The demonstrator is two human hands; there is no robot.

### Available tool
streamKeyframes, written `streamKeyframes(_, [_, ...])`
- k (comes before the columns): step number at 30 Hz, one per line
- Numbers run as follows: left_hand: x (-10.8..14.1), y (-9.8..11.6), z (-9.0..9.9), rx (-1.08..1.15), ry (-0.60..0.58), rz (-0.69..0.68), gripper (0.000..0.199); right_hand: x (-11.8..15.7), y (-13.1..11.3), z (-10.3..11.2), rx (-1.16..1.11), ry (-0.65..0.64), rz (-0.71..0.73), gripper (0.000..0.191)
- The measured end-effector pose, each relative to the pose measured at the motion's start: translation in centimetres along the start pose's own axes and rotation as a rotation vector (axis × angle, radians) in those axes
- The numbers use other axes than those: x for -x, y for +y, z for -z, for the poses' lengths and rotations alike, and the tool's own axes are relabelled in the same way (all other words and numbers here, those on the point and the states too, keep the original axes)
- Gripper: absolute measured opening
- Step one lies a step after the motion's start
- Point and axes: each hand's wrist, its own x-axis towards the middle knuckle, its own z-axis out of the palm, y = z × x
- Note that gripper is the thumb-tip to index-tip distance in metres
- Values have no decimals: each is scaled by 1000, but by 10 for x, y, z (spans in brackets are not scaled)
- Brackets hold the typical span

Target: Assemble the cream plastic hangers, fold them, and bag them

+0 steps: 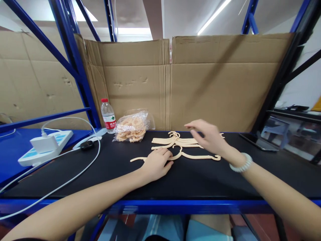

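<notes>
Nearest me on the black tabletop lies a cream hanger (198, 156), its hook pointing away from me. My left hand (157, 163) rests over this hanger's left arm, fingers bent down on it. Behind it, several more cream hangers (187, 141) lie bunched together with their hooks gathered. Above the right end of that bunch is my right hand (207, 134), raised, its fingers apart with nothing between them; a pale coiled band circles the wrist.
A clear bag of cream rings (132, 127) and a red-capped water bottle (108, 117) stand behind left. A power strip (47, 147) with white cables is at left, a phone (259, 142) at right. Cardboard (213, 87) walls the back.
</notes>
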Motion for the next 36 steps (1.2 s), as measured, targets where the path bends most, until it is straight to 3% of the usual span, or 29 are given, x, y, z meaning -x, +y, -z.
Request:
streamKeyframes(3, [3, 6, 4, 83, -55, -127, 30, 1, 35, -34, 48, -418, -89, 47])
streamKeyframes(5, [5, 10, 7, 146, -126, -197, 47, 6, 57, -57, 54, -583, -200, 52])
streamKeyframes(8, [6, 11, 7, 182, -235, -215, 67, 12, 78, -80, 53, -601, -255, 54])
streamKeyframes(14, [1, 0, -2, 189, -287, -215, 69, 7, 81, -89, 72, -568, -250, 50])
streamKeyframes(18, [0, -2, -2, 189, -282, -239, 70, 1, 84, -69, 104, -499, -264, 47])
streamKeyframes(21, [0, 0, -1, 174, -258, -245, 69, 2, 100, -32, 194, -428, -338, 42])
streamKeyframes(25, [0, 3, 1, 162, -221, -256, 59, 15, 131, 25, 284, -536, -467, 26])
streamKeyframes(27, [0, 4, 2, 151, -215, -255, 56, 24, 143, 42, 302, -610, -516, 25])
streamKeyframes(31, [1, 5, 3, 142, -196, -256, 50, 34, 153, 48, 304, -694, -560, 29])
streamKeyframes(36, [1, 5, 4, 139, -163, -279, 46, 33, 160, 40, 300, -720, -581, 15])
